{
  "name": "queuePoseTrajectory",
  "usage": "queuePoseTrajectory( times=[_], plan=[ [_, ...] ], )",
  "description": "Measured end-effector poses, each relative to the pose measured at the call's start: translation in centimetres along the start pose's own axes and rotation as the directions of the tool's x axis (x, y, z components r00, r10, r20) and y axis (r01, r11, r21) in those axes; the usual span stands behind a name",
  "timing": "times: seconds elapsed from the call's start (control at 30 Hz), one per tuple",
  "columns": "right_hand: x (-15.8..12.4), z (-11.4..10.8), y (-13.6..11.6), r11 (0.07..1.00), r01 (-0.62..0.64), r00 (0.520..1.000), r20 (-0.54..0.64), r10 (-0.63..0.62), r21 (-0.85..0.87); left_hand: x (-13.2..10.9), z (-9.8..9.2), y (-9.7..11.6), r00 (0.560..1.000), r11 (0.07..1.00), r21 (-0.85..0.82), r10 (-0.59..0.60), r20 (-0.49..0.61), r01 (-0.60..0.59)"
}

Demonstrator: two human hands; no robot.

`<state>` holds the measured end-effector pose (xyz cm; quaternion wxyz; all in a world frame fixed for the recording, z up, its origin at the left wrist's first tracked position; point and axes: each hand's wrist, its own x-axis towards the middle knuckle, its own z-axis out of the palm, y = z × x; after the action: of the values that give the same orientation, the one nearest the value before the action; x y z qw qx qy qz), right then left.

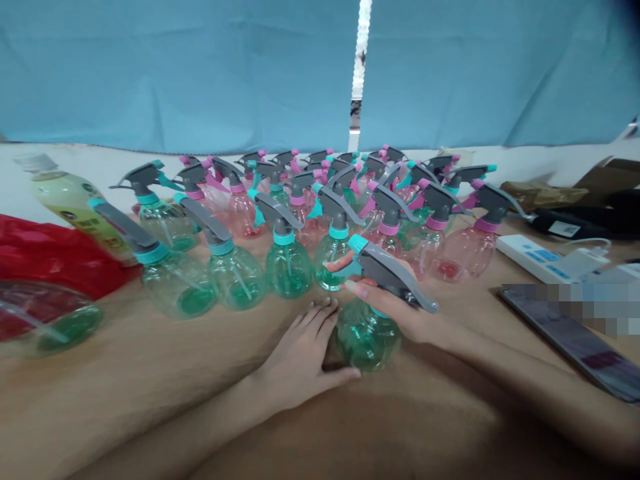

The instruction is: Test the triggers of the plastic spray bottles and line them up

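Note:
My right hand (395, 307) is wrapped round the neck of a green spray bottle (369, 343), below its grey head with turquoise nozzle and trigger. The forefinger and another finger reach toward the trigger. The bottle is near the tabletop and leans slightly. My left hand (303, 357) lies flat beside the bottle's base, fingers stretched forward and thumb out across its front; whether it touches the base I cannot tell. Just beyond stand a green spray bottle with a turquoise collar (289, 267) and another clear green one (330, 260).
Rows of pink and green spray bottles fill the table (200, 373) toward the wall. At left are a red plastic bag (55, 250), a yellowish bottle (75, 200) and an empty-headed clear bottle body (70, 327). A power strip (535, 257) and phone (570, 340) lie right.

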<state>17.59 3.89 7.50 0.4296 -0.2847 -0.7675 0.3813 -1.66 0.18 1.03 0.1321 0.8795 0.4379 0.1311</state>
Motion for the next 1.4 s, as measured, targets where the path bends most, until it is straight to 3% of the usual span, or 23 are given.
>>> queuePoseTrajectory(
  times=[0.23, 0.73, 0.9, 1.27, 1.4],
  plan=[
    [0.00, 0.15, 0.22, 1.000, -0.030, 1.000, -0.002, 0.030, 0.010, -0.04, 0.03, -0.04, 1.000, 1.000, 0.002, 0.002, -0.001, -0.002],
    [0.40, -0.05, 0.24, 0.997, 0.072, 0.997, -0.019, -0.073, -0.042, -0.10, 0.38, -0.28, 1.000, 1.000, 0.004, 0.016, -0.022, -0.016],
    [0.28, 0.00, 0.36, 0.997, 0.048, 0.997, -0.054, -0.051, -0.059, -0.06, 0.45, -0.31, 1.000, 1.000, 0.010, 0.021, -0.020, -0.021],
    [0.39, -0.26, 0.09, 0.999, 0.050, 0.999, 0.021, -0.050, -0.013, -0.15, 0.26, -0.07, 1.000, 0.999, 0.046, 0.008, -0.011, -0.008],
    [0.12, -0.16, 0.03, 0.999, 0.040, 0.999, -0.018, -0.039, 0.020, -0.18, 0.19, 0.07, 1.000, 0.998, 0.068, -0.001, -0.019, 0.002]
  ],
)
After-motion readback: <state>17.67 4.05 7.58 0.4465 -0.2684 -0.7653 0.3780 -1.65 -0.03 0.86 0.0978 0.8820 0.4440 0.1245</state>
